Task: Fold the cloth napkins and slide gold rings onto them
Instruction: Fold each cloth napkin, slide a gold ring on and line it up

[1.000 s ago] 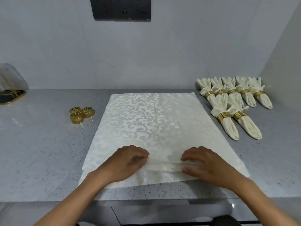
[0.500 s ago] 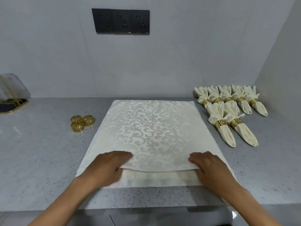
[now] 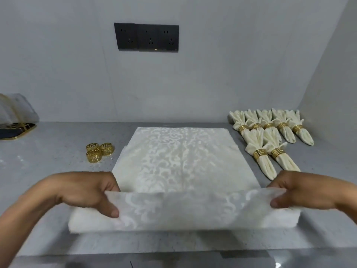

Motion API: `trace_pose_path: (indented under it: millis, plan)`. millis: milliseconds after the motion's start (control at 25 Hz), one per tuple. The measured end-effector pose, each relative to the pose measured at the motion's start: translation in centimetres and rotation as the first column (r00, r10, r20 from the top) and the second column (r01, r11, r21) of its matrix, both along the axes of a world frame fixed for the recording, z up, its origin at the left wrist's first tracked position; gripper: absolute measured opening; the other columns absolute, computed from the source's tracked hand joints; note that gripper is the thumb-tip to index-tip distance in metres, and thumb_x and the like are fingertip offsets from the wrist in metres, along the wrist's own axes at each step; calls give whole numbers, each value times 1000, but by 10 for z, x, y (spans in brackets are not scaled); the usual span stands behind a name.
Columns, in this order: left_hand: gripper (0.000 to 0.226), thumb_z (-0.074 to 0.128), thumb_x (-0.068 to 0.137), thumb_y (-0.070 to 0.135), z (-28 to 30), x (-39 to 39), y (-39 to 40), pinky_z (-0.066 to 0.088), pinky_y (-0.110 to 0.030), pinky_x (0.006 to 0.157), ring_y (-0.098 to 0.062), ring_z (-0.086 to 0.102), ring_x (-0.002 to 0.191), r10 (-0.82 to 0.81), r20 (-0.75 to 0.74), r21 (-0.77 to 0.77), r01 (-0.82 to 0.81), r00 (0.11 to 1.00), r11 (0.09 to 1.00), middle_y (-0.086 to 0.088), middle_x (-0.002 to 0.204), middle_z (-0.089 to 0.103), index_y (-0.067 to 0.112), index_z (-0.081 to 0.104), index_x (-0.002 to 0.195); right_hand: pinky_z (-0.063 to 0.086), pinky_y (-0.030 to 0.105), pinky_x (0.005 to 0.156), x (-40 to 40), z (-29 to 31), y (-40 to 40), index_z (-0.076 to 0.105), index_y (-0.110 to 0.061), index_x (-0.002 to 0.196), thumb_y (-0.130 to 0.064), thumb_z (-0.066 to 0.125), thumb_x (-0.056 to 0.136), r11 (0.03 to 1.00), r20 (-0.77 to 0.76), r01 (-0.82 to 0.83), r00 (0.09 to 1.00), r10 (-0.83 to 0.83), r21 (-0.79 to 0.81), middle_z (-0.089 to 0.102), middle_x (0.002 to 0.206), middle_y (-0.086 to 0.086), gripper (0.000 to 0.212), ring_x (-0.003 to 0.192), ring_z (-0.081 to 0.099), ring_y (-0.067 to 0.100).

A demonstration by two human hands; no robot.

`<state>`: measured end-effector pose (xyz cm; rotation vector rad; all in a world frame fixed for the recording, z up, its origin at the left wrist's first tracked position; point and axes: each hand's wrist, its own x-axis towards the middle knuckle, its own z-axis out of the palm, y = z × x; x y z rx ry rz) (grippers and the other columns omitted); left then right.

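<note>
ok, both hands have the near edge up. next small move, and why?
Probably lay the lifted pleat forward onto the flat napkin and crease it: left hand and right hand each pinch its raised near edge, which hangs unset.

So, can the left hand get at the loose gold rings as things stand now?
Probably yes, but not at once: the left hand grips the napkin edge. The rings lie beyond it, with only bare counter between.
</note>
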<state>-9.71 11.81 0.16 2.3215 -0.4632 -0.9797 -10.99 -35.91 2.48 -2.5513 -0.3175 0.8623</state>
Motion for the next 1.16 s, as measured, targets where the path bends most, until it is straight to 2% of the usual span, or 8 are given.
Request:
trace_pose_path:
  millis: [80, 200, 320, 440, 680, 880, 1040, 1160]
  plan:
    - [16, 78, 84, 26, 15, 19, -9, 54, -31, 76, -17, 70, 80, 50, -45, 110, -44, 998, 993, -3, 90, 76, 10, 78, 88, 46, 14, 66, 24, 18, 9, 75, -34, 71, -22, 72, 87, 995, 28, 12, 1000, -9, -103, 72, 78, -16, 20, 75, 65, -2]
    - [20, 74, 81, 32, 32, 73, -36, 48, -24, 66, -17, 67, 75, 149, 359, 235, -244, 921, 941, -1, 83, 72, 15, 69, 72, 48, 25, 67, 89, 29, 30, 69, -22, 78, -16, 64, 87, 964, 453, 202, 885, -103, -175, 71, 88, 2, 12, 85, 66, 18]
    - [16, 57, 88, 16, 97, 115, -62, 51, -36, 70, -36, 65, 84, 517, 854, -439, -451, 59, 777, -11, 89, 72, 17, 71, 80, 50, 40, 75, 125, 80, 44, 73, -17, 106, -3, 51, 87, 849, 889, 319, 40, -457, 422, 72, 99, 19, 32, 91, 65, 41]
    - [25, 53, 86, 7, 139, 90, -57, 53, -44, 67, -37, 64, 78, 495, 823, -559, -238, -279, 794, -12, 86, 73, 18, 74, 95, 52, 44, 79, 104, 97, 37, 70, -18, 118, -2, 50, 89, 853, 863, 163, -200, -463, 496, 73, 109, 14, 39, 95, 66, 40]
    - [31, 70, 83, -1, 52, 39, -15, 42, -29, 58, -20, 52, 48, 406, 912, -407, -270, -61, 873, -6, 89, 77, 19, 77, 106, 45, 34, 84, 59, 7, 11, 73, -10, 114, 14, 59, 78, 941, 952, 148, -27, -304, 305, 73, 110, 12, 45, 100, 66, 34]
    - [39, 79, 78, 2, -20, 11, 0, 53, -26, 72, -3, 68, 87, 286, 894, -208, -246, 346, 947, 39, 91, 66, 35, 77, 99, 49, 32, 82, 39, -56, -10, 75, -18, 108, 19, 71, 70, 989, 946, 121, 299, -122, 89, 74, 108, 3, 53, 100, 69, 29]
    - [9, 67, 90, 35, -38, -21, 14, 55, -29, 82, 3, 67, 90, 138, 548, -56, -128, 825, 990, 30, 96, 70, 40, 75, 90, 49, 14, 81, 4, -70, -30, 72, -39, 105, -42, 57, 96, 987, 772, -161, 625, 118, -21, 68, 107, -29, 18, 100, 65, -2]
    - [23, 72, 85, 47, -35, -40, 27, 47, -27, 63, -6, 62, 69, 98, 176, -50, -91, 979, 995, 16, 74, 68, 25, 74, 76, 51, 24, 73, -20, -65, -40, 72, -33, 93, -54, 47, 93, 981, 317, -157, 941, 114, 115, 71, 87, -15, 33, 80, 66, 5]
